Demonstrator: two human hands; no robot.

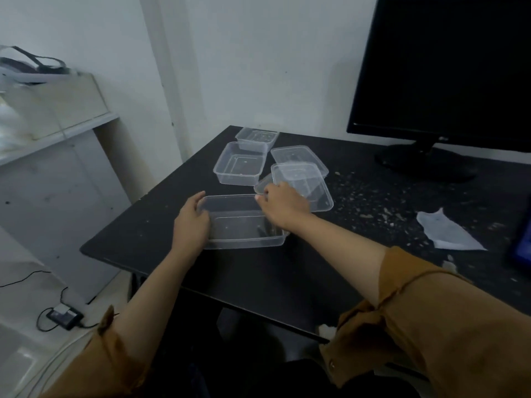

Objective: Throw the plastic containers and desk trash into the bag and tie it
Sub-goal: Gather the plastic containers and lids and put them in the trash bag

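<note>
My left hand grips the clear plastic container; whether my right hand holds it, I cannot tell. Flimsy walls may buckle, slip.

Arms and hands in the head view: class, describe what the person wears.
The left sleeve and right sleeve are loose mustard-brown cloth, bunched near the elbows; a small button sits on the right cuff. The left hand and right hand are ungloved.

Left sleeve, lower left: mustard-brown, bunched near elbow. Right sleeve, lower right: same cloth, creased, small button on cuff.
</note>
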